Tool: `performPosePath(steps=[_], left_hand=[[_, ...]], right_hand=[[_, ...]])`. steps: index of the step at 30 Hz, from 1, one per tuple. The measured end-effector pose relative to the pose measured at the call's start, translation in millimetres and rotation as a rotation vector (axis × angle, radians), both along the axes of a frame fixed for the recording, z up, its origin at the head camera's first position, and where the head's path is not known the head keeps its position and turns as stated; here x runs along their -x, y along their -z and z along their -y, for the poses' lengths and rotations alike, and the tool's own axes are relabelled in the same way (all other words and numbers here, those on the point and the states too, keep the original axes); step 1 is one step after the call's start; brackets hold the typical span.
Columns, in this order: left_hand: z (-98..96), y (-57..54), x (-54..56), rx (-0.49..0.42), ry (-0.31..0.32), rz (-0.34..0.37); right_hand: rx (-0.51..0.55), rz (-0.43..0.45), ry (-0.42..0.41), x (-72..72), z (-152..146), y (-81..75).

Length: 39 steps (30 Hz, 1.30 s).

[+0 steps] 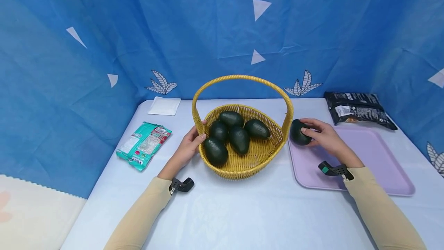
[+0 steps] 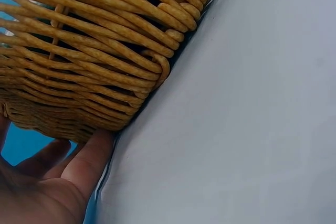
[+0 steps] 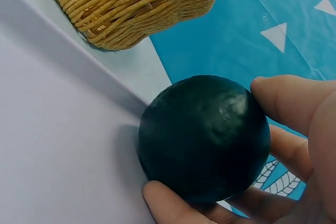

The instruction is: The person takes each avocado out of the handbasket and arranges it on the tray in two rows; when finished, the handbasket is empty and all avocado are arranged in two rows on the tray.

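Held one avocado (image 3: 205,140) clamped between thumb and fingers of the right hand (image 1: 324,138), at the far left corner of the tray (image 1: 367,153); could not tell contact from a slight gap beneath. Gripped the basket (image 1: 254,161) at its left rim with the left hand (image 1: 190,143), thumb at the edge. Ran the chief risk, by judgement, at the handle (image 1: 239,76): in any low, straight move leftward, could have bumped its right foot, just beside the held avocado, and so jarred the basket or knocked the fruit loose. Looked smooth and round in the right hand, so might also have slipped under too light a pinch and rolled across the tray. Counted five avocados (image 1: 239,140) inside the basket, crowded toward its left and back; could have set them rolling by dropping another on top, less likely by lowering it onto the bare weave at front right. Might have tilted the basket toward its loaded side through a hard press on the left rim. Risked, too, snagging the tray's lip with the wrist camera (image 1: 334,169), or brushing the black bag (image 1: 357,107) beyond the tray in a careless backward sweep.
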<state>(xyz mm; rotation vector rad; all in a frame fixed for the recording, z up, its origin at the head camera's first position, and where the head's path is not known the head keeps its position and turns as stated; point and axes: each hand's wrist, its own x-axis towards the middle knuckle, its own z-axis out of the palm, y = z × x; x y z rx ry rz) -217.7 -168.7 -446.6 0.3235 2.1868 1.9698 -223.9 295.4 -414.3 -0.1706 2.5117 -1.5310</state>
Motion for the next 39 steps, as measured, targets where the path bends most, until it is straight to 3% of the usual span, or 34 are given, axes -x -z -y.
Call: performPosePath(steps=[19, 28, 39], left_hand=[[-0.3, -2.3, -4.0, 0.003, -0.008, 0.027], [-1.8, -4.3, -3.7, -0.007, -0.002, 0.021], [-1.5, -2.6, -3.5, 0.0, -0.005, 0.021]], right_hand=[[-0.049, 0.019, -0.021, -0.4, -8, -6.5], [-0.165, -0.083, 0.038, -9.0, -24, -31.3], [-0.056, -0.253, 0.036, -29.7, -25, -61.1]])
